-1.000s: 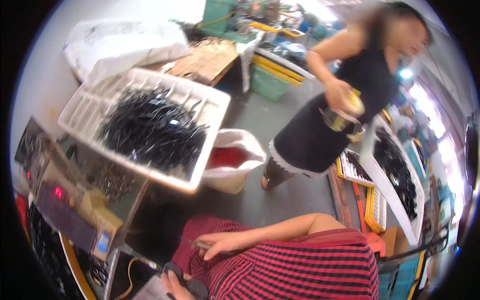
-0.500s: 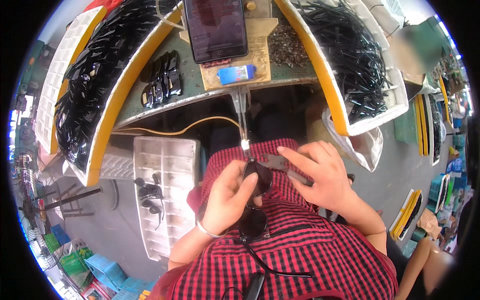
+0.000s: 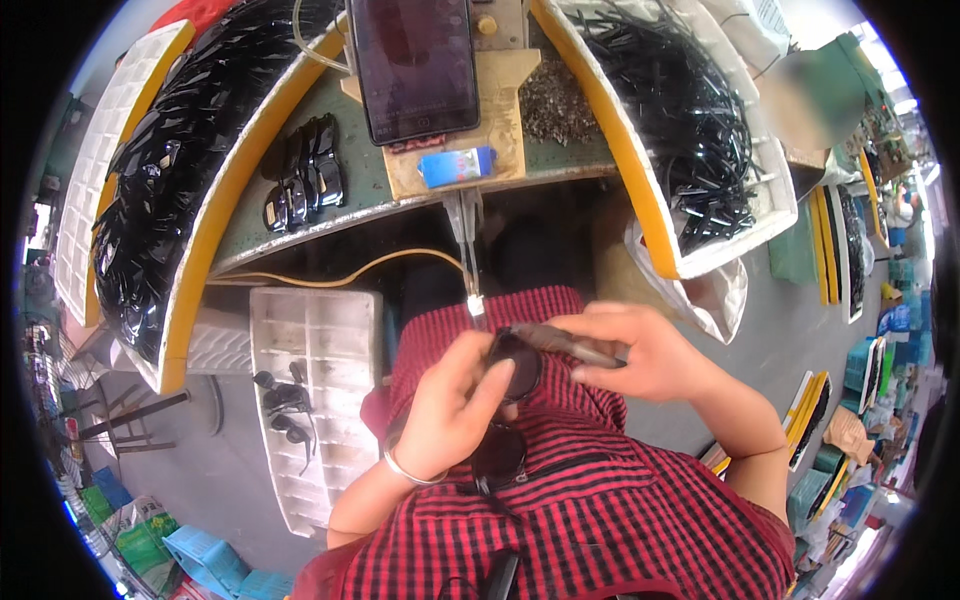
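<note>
My left hand (image 3: pixel 447 405), with a bracelet at the wrist, grips the front of a pair of black sunglasses (image 3: pixel 499 458) over my lap, the thumb lying against the upper dark lens. The sunglasses are held upright, one lens above the other. Between the fingers of my right hand (image 3: pixel 640 350) is a dark, slightly blurred temple arm (image 3: pixel 575 344), its far end at the upper corner of the frame. Whether the two are joined cannot be made out. Just beyond my left fingers, a metal tool tip (image 3: pixel 474 303) points down from the bench edge.
A bin of black glossy parts (image 3: pixel 180 170) stands at left, a bin of thin black strips (image 3: pixel 680 110) at right. Several dark pieces (image 3: pixel 306 175), a phone (image 3: pixel 415 70) and a small blue box (image 3: pixel 457 167) are on the bench. Below left, a white tray (image 3: pixel 330 400) holds sunglasses (image 3: pixel 285 400).
My right hand has turned and brought the temple arm up to the top corner of the sunglasses, its fingers now closed around it. The whole view has shifted slightly.
</note>
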